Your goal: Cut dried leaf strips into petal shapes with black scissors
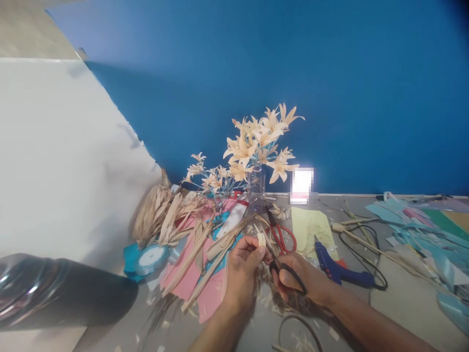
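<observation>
Pinching a pale strip [261, 239] between thumb and fingers of the left hand [242, 260], over the middle of a littered table [119, 318], while gripping black-handled scissors [276, 265] in the right hand [298, 274]. Standing the strip near upright at the left fingertips, long axis at a slant to the blades, aimed forward and leftward. Placing the strip nearer the left hand, within its grasp, and ahead and leftward of the right. Showing the blades just beside the strip; impossible to tell from this angle between touching it, straddling it and merely passing behind. Reaching up from below with the left hand, thumb on the near side, fingers curled. Reaching in from the lower right with the other, fingers bent about the handles; unable to tell the spread of the blades. Looking past both hands toward cream flowers [262, 134] in a clear vase [257, 189], with red scissors [294, 240] lying just beyond the right hand. Taking in, rightward, a blue glue gun [328, 261] partly over a yellow sheet [311, 220]; leftward, husks [149, 215], pink paper [213, 300] and a ribbon spool [152, 257].
</observation>
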